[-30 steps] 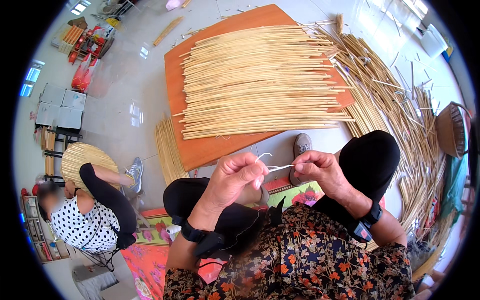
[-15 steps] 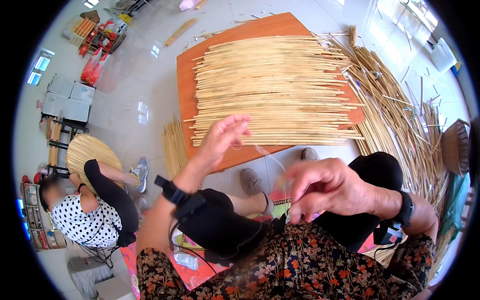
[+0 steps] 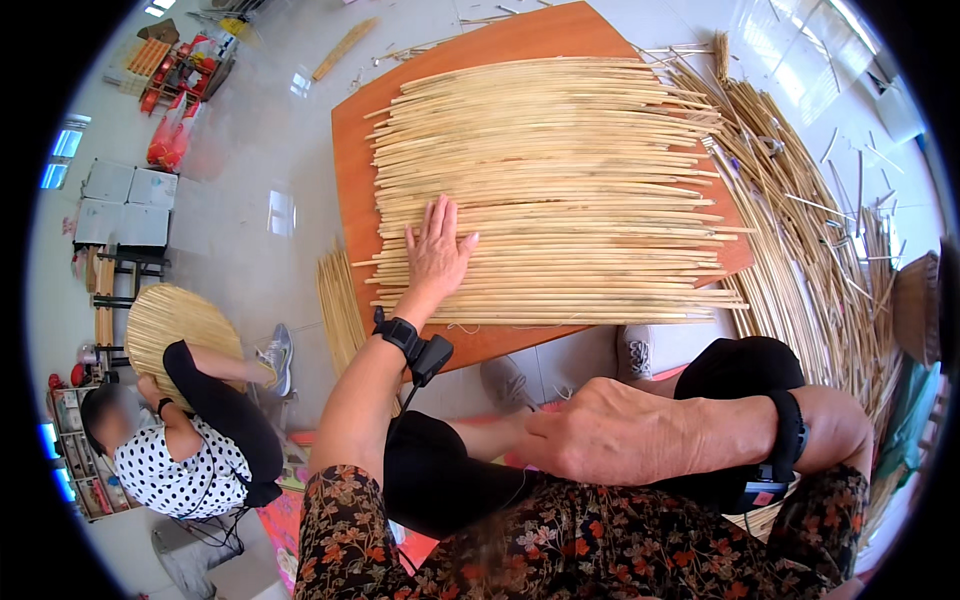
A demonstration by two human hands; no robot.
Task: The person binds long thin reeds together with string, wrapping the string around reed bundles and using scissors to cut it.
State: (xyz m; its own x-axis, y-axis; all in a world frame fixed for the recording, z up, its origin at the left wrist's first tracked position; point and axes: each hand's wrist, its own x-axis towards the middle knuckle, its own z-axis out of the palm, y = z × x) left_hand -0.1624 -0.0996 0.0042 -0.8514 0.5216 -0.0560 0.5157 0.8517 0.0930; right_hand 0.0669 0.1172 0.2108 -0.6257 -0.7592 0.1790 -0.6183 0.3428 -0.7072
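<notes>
A mat-like row of straw-coloured stalks (image 3: 540, 150), laid side by side, covers much of an orange-brown board (image 3: 355, 130). My left hand (image 3: 437, 255) lies flat on the stalks toward their near left side, fingers stretched and holding nothing. A thin pale thread (image 3: 465, 327) trails along the near edge of the stalks. Above my lap, my right hand (image 3: 610, 430) is closed, its back toward me. Its fingertips are mostly hidden, so what they hold cannot be made out.
Loose stalks (image 3: 800, 210) lie heaped on the floor at the right, beside a brown basket (image 3: 915, 305). A smaller stalk bundle (image 3: 340, 300) rests left of the board. At far left another person (image 3: 185, 440) sits with a round straw-coloured panel (image 3: 180, 325).
My left hand has come down from the air onto the stalks and flattened. My right hand has moved slightly left and lower. The thread between the hands no longer shows clearly.
</notes>
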